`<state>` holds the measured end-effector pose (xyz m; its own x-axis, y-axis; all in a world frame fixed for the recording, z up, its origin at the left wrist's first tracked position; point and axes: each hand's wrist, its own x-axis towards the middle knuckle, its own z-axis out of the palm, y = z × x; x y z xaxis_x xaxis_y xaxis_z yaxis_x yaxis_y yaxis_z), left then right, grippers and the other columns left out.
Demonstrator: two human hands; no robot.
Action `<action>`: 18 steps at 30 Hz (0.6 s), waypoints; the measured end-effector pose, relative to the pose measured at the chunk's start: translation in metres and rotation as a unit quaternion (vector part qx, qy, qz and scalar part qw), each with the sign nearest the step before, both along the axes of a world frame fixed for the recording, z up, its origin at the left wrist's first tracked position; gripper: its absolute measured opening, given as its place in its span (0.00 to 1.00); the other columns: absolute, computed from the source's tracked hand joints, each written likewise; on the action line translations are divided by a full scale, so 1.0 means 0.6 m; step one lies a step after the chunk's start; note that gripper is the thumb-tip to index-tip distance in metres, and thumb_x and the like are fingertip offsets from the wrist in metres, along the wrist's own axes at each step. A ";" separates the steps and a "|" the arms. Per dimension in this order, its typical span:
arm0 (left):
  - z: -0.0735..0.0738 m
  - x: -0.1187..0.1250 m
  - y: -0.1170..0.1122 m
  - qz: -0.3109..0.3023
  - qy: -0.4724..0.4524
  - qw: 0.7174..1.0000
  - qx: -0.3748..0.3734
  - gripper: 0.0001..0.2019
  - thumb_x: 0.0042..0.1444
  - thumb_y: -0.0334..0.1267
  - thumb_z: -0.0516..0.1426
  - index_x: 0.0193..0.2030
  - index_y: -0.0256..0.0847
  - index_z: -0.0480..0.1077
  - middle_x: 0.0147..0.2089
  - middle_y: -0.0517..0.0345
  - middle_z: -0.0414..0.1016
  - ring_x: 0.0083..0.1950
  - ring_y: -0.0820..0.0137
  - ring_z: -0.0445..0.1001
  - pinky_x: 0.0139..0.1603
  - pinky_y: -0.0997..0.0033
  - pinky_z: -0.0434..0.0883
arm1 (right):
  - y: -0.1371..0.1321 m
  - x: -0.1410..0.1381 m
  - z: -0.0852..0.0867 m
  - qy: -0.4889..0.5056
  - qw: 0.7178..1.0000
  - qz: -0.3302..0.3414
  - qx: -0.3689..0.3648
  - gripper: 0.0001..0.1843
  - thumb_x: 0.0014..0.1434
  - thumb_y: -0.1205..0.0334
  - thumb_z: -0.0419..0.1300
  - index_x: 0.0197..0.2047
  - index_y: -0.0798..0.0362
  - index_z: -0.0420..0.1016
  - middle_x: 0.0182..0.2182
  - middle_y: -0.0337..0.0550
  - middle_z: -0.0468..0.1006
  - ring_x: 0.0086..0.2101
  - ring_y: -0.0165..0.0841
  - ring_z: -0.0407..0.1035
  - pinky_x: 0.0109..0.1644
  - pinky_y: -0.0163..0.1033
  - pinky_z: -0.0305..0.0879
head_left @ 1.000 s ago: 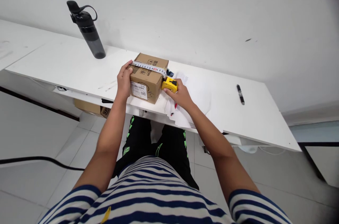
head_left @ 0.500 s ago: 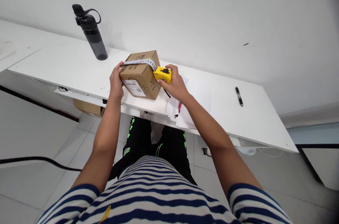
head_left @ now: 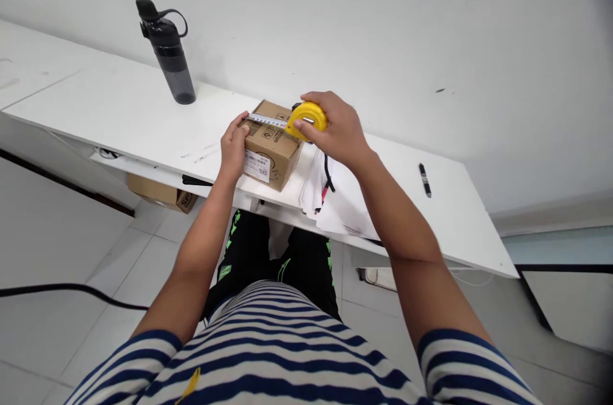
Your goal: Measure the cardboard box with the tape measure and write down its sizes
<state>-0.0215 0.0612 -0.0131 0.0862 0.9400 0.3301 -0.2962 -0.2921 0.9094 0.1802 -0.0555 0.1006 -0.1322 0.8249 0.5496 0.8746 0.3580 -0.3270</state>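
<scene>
A small brown cardboard box (head_left: 282,148), printed on top and bearing a white shipping label (head_left: 257,166), sits on the white desk. My left hand (head_left: 234,148) is closed at its left edge, fingertips pressing the end of the white tape blade (head_left: 267,120) there. The blade runs across the top of the box to a yellow tape measure (head_left: 310,116). Wrapped round that case is my right hand (head_left: 342,127), which holds it over the right edge of the box.
A dark water bottle (head_left: 173,66) stands behind and to the left. White papers (head_left: 345,200) with a black strap (head_left: 328,174) lie right of the box, and a black marker (head_left: 424,180) lies farther right. Another cardboard box (head_left: 158,191) is under the desk.
My right hand has lifted the tape measure from the box's right side to above its top edge and turned it. The visible blade is shorter. Left hand and box appear farther right.
</scene>
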 end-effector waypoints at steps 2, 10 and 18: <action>0.005 0.007 -0.012 -0.010 0.002 1.000 -0.002 0.22 0.58 0.54 0.60 0.55 0.45 0.77 0.58 0.52 0.79 0.62 0.55 0.75 0.63 0.55 0.73 | 0.020 -0.012 -0.006 -0.034 0.999 0.015 -0.018 0.27 0.66 0.39 0.53 0.62 0.45 0.66 0.55 0.48 0.73 0.56 0.51 0.69 0.56 0.58 0.70; 0.004 0.010 -0.011 -0.033 -0.001 0.999 0.008 0.24 0.59 0.52 0.60 0.59 0.46 0.75 0.63 0.53 0.76 0.67 0.55 0.72 0.68 0.56 0.69 | 0.111 -0.073 -0.032 -0.054 0.997 0.033 -0.052 0.28 0.69 0.49 0.53 0.68 0.45 0.52 0.60 0.50 0.65 0.56 0.48 0.67 0.58 0.55 0.68; -0.004 -0.017 -0.012 -0.048 0.024 0.999 0.000 0.29 0.60 0.55 0.60 0.67 0.50 0.68 0.67 0.53 0.73 0.67 0.55 0.72 0.67 0.55 0.70 | 0.100 -0.062 0.001 -0.030 0.998 0.044 -0.045 0.36 0.66 0.48 0.57 0.71 0.47 0.48 0.62 0.52 0.64 0.58 0.50 0.67 0.60 0.57 0.68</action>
